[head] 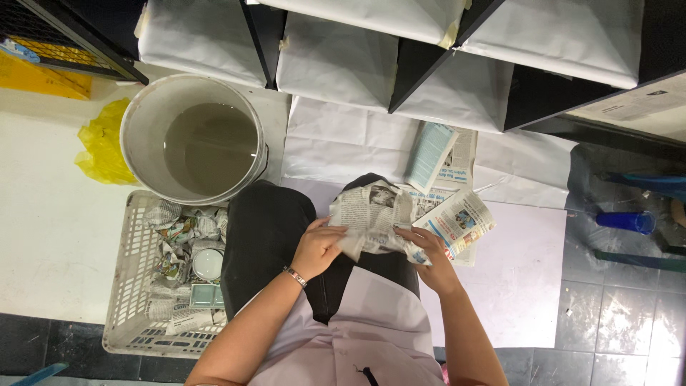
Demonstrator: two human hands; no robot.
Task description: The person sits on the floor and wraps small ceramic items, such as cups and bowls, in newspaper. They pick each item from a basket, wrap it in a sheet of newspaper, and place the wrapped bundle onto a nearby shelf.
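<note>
On the person's lap, a newspaper-wrapped bundle (373,218) is held between both hands, its wrapping only partly folded. Left hand (318,246) grip is clenched on the paper's near edge; right hand (429,251) grip pinches the right side. Beside the left knee, a white plastic basket (128,300) already carries several wrapped pieces and two bare ceramic dishes. Farther off stands a grey bucket of murky water (194,139).

A floor of white sheeting (43,236) and dark tiles (622,314) carries the scene: a grey bucket of murky water (193,139) beside a crumpled yellow plastic bag (100,146), a white plastic basket (132,286) near the bucket, spread white paper (343,143) with loose newspaper pages (443,161) on it, and a blue cup (627,221) on the tiles.
</note>
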